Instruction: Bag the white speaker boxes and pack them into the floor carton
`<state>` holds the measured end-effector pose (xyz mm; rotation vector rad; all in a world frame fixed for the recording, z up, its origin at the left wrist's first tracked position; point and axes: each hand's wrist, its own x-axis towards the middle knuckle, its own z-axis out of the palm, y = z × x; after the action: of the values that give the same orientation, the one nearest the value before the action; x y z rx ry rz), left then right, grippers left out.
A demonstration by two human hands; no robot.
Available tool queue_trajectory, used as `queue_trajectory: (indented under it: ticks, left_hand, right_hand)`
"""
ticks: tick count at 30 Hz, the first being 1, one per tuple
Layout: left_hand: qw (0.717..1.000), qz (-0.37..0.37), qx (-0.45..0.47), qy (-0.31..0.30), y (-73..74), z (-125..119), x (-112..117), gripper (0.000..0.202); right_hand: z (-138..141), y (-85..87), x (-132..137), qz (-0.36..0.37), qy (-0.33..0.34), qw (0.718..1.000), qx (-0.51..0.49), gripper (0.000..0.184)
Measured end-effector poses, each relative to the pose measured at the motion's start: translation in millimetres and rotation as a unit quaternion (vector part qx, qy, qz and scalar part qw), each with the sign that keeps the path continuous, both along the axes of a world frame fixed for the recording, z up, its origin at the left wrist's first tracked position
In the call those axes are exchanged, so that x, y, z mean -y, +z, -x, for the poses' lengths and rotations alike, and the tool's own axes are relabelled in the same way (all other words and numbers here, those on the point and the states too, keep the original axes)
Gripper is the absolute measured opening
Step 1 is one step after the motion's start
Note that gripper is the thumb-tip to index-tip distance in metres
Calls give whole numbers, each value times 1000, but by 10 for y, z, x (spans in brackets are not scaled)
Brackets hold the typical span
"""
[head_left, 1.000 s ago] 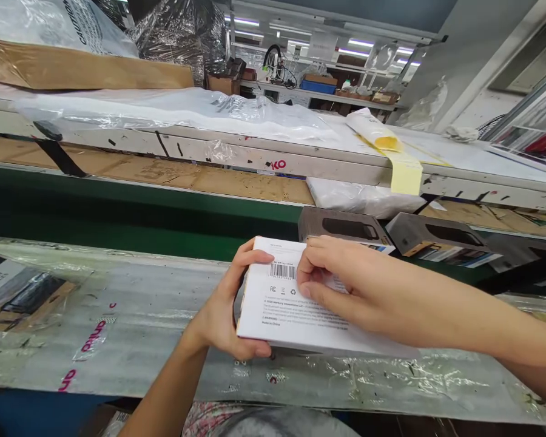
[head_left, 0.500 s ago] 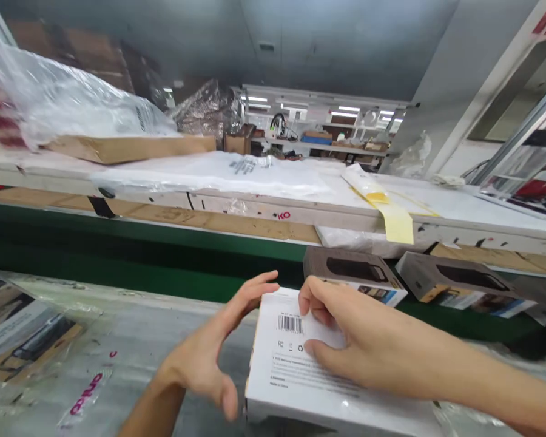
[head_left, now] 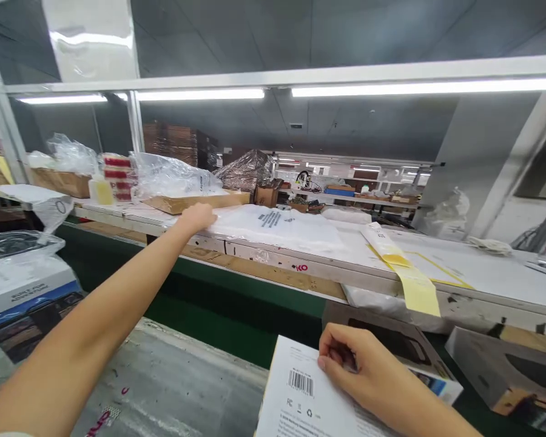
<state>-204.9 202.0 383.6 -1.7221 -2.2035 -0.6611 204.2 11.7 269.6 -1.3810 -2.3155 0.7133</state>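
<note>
My left hand (head_left: 198, 217) is stretched far forward over the shelf, fingers closed at the left end of a flat, clear plastic bag (head_left: 282, 227) with printed text. Its fingertips are partly hidden. Below, to the right, my right hand (head_left: 364, 367) rests on a white printed box (head_left: 295, 397). Its fingers are curled in, the thumb close to the forefinger, and nothing shows between them. A barcode and small symbols mark the face of this box, whose lower part is cut off by the frame.
Grey-brown boxes (head_left: 512, 376) stand on the green belt (head_left: 218, 315) at the right. A bagged box (head_left: 27, 303) is at the left. On the shelf lie a cardboard tray (head_left: 173, 203) with plastic, tape rolls (head_left: 118, 176) and a yellow paper strip (head_left: 418, 291).
My left hand has left the white box's side and reached forward and up to the plastic bag. My right hand stays on the box, its fingers more curled. The view has tilted up.
</note>
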Motion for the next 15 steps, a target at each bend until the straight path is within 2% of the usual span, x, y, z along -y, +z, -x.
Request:
queue_trajectory:
  ticks: [4,7,11,15]
  left_hand:
    - [1000,-15,-14,18,-136,4,-87,30]
    - [999,-37,0,12,-92,41,-139,29]
    - [998,-46,39,7,-5,240,-185,43]
    - [999,-20,44,0,-68,457,-181,46]
  right_hand:
    - [-14,-38,29,-22,6,1000,-10,15]
    - [-10,13,71,-35,7,999,-14,18]
    - [-14,39,88,-38,3,999,-21,19]
    - [-21,39,65,-34,9,999,-28,19]
